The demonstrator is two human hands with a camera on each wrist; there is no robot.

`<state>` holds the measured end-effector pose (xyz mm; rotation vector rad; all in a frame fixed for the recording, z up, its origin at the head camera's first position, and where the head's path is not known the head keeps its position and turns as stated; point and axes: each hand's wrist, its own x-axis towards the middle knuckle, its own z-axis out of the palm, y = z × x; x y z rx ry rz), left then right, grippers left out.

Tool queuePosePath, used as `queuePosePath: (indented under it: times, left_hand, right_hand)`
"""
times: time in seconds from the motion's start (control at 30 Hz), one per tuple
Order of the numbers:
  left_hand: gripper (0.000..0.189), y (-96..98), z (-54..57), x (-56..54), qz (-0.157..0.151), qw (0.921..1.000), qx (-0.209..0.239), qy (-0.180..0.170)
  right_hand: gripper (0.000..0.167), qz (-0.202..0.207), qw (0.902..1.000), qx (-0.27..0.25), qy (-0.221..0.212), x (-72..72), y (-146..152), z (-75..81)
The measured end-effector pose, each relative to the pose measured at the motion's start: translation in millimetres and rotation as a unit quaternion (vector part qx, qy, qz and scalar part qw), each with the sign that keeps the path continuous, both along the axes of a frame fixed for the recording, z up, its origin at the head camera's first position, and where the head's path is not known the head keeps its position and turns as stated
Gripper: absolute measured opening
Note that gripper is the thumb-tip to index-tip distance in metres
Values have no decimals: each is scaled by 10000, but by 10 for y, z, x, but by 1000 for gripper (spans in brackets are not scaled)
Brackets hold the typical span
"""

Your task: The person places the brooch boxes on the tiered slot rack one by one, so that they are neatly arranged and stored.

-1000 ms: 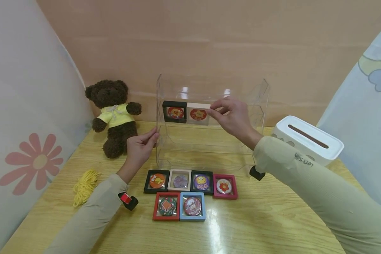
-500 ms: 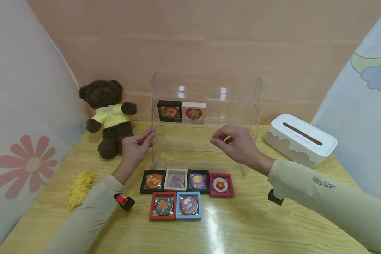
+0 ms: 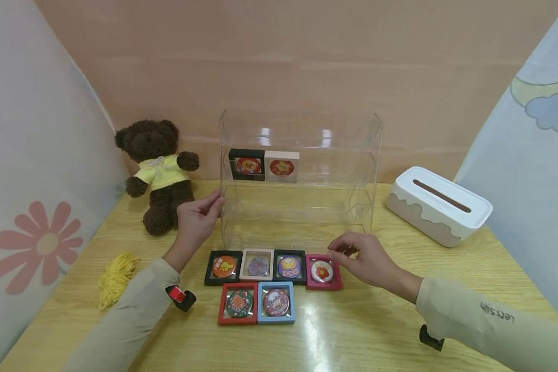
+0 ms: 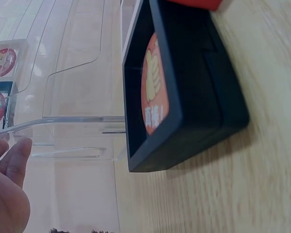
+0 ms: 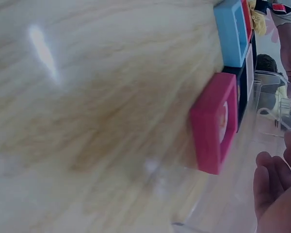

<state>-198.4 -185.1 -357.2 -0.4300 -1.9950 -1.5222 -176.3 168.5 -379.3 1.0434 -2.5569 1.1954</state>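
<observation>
A clear plastic display rack with several tiers stands on the table. My left hand pinches its left side edge between thumb and fingers. On an upper tier, a black-framed badge and a cream-framed badge stand side by side at the left. My right hand hovers by the pink badge frame, holding nothing; in the right wrist view a gap shows between its fingers and that frame. Left of the pink one, a black frame, a cream frame and another black frame lie in a row.
A red frame and a light blue frame lie in front of the row. The brown teddy bear sits left of the rack, behind a yarn bundle. At right stands a tissue box.
My right hand has let go of the cream-framed badge on the rack and come down toward the pink frame. My left hand has kept its hold on the rack. The view shifted slightly.
</observation>
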Motion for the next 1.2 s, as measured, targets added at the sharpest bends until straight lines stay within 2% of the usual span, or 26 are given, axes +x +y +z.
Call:
queuePosePath:
  times: [0.13, 0.27, 0.43, 0.57, 0.77, 0.97, 1.2]
  left_hand:
    - [21, 1, 4, 4, 25, 10000, -72, -15]
    - [21, 0, 11, 11, 66, 9999, -104, -67]
    - [22, -1, 14, 21, 75, 9997, -97, -210]
    - [24, -4, 15, 29, 70, 9994, -58, -335]
    - [24, -1, 10, 27, -32, 9993, 32, -361]
    - [23, 0, 10, 17, -116, 9997, 62, -218]
    - [22, -4, 13, 18, -57, 9999, -66, -84]
  right_hand:
    - [11, -6, 9992, 71, -381, 74, 112, -104]
    - [21, -4, 9961, 190, -858, 131, 191, -196]
    - [32, -150, 9934, 153, -1130, 149, 238, -292]
    - [46, -253, 9894, 231, -1413, 146, 252, -324]
    - [67, -198, 9818, 395, -1846, 127, 260, -332]
    - [67, -181, 9782, 368, -2036, 96, 235, -351]
    - [68, -279, 9717, 277, -2331, 63, 240, -351]
